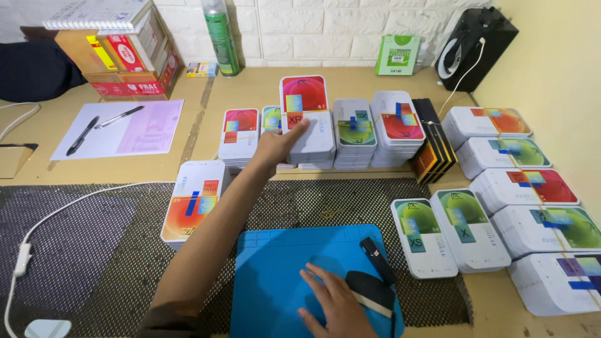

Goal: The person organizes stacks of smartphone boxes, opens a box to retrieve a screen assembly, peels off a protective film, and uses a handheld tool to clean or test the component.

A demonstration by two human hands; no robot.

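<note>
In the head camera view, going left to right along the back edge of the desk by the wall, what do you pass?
Cardboard boxes → small yellow box → green spray can → green card → black speaker.

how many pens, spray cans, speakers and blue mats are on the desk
pens: 2, both on the pink sheet
green spray can: 1
black speaker: 1
blue mat: 1, under the right hand
total: 5
</note>
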